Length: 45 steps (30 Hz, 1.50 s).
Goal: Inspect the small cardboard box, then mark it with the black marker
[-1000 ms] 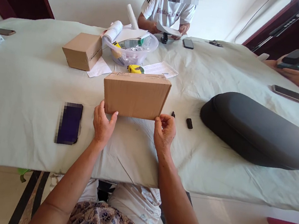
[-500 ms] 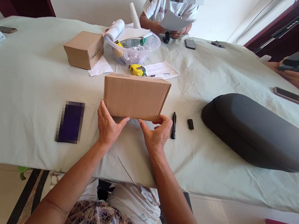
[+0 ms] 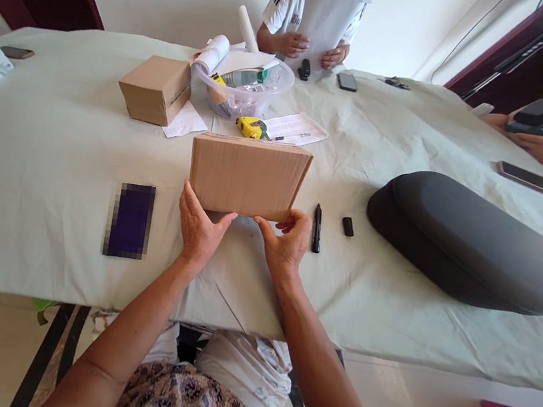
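Observation:
A closed brown cardboard box (image 3: 248, 176) stands on the cloth-covered table (image 3: 46, 152) right in front of me. My left hand (image 3: 200, 228) grips its lower left edge, thumb reaching under the bottom. My right hand (image 3: 286, 244) holds the lower edge nearer the right, thumb pointing left under the box and fingers curled at the corner. The near edge of the box looks slightly lifted off the cloth. A black marker (image 3: 317, 227) lies just right of my right hand.
A phone (image 3: 130, 220) lies to the left, a marker cap (image 3: 348, 226) and a large dark grey case (image 3: 473, 240) to the right. Behind are a second box (image 3: 157, 90), a clear bowl (image 3: 244, 88), a yellow tape measure (image 3: 250, 126) and papers. One person sits opposite; another's hands hold a phone (image 3: 536, 114) at right.
Both hands slid inward along the box's bottom edge, thumbs now under it. The marker beside the box has come into full view. The person opposite lifted a paper.

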Motion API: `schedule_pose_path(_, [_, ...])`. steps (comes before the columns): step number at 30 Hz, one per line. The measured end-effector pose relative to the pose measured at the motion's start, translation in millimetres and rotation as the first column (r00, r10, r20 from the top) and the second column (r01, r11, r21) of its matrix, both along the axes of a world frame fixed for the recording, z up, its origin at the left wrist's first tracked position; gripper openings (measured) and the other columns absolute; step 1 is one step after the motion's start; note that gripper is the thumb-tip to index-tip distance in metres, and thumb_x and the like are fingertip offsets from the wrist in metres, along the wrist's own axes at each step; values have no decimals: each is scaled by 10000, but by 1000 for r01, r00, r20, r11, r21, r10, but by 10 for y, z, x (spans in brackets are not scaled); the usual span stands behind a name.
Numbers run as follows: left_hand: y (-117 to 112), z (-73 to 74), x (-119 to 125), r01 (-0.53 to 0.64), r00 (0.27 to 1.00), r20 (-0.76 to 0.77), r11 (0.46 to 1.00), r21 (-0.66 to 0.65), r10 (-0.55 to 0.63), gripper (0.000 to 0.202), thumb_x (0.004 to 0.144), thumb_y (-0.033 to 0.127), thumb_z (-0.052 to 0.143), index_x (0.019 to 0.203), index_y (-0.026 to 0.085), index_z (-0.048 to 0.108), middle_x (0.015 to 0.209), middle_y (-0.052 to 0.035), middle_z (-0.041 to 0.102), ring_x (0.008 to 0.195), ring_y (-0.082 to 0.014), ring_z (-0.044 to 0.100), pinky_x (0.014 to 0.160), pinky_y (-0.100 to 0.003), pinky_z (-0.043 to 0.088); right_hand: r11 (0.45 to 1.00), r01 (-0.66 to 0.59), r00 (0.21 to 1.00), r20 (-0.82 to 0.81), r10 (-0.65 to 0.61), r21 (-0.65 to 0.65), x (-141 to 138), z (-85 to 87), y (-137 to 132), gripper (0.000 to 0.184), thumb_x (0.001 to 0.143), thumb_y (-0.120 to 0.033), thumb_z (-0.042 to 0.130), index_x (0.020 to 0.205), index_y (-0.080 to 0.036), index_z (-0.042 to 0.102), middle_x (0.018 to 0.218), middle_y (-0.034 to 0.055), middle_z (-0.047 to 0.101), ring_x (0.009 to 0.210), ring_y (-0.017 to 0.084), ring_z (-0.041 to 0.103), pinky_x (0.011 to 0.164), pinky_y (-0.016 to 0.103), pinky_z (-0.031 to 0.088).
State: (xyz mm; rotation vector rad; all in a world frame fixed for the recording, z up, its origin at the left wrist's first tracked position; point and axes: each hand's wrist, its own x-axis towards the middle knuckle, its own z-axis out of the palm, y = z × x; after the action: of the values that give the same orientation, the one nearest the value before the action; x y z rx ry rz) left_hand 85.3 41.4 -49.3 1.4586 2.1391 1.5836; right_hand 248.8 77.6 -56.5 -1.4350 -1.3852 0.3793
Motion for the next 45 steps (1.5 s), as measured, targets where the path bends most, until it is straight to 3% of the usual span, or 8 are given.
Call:
schedule_pose_path(6, [25,29,-85,32,994,99,998,56,-38,1091,741,395,827,1587,167,176,1597,-241,317,1524,-364,293,1262,-537,264,994,-110,990,-95,109,-10,37,-10,23,371,760,-500,737,883,-215,535,761,-40,537,612,103,493,608,269,425])
schedule_pose_path(10, [22,47,-122,47,982,180,999,27,-51,1084,750,402,818,1593,183,173,1607,-228,310,1528,-342,298,1256,-501,292,991,-131,978,-161,132,19,49,8,22,313,793,-476,710,846,-208,557,754,-39,542,615,97,507,623,267,458])
schedule_pose_path(14, [9,80,-131,74,973,217,997,28,-78,1064,743,423,825,1584,212,209,1611,-206,335,1503,-323,353,1221,-480,360,992,-101,954,-276,117,71,54,44,17,315,809,-491,703,881,-209,581,747,-45,539,615,99,552,616,263,481])
schedule_pose_path(20, [-7,149,-117,84,947,304,994,70,-102,909,775,491,786,1521,245,328,1593,-167,396,1419,-295,472,1036,-389,538,984,-90,925,-354,140,154,46,100,17,331,842,-517,668,844,-208,549,715,-58,509,542,76,548,534,229,476])
schedule_pose_path(29, [15,111,-140,70,930,352,990,121,-109,669,911,609,554,1435,218,410,1524,-171,479,1369,-270,529,1104,-394,489,979,-144,920,-346,186,144,64,91,10,337,915,-541,588,867,-212,535,660,-63,521,516,74,540,529,217,475])
schedule_pose_path(38, [23,107,-135,79,859,496,990,114,-125,653,866,580,627,1348,179,444,1402,-193,561,1292,-270,582,1058,-394,514,989,-144,906,-397,150,44,48,159,-4,384,857,-547,656,771,-211,494,628,-62,506,485,72,515,466,206,427])
schedule_pose_path(45, [3,153,-100,129,824,543,986,103,-164,878,823,475,734,1523,253,253,1554,-152,432,1439,-262,458,1119,-380,492,972,-228,883,-411,229,51,38,162,-37,420,834,-578,679,752,-214,486,594,-74,496,430,64,497,431,200,397])
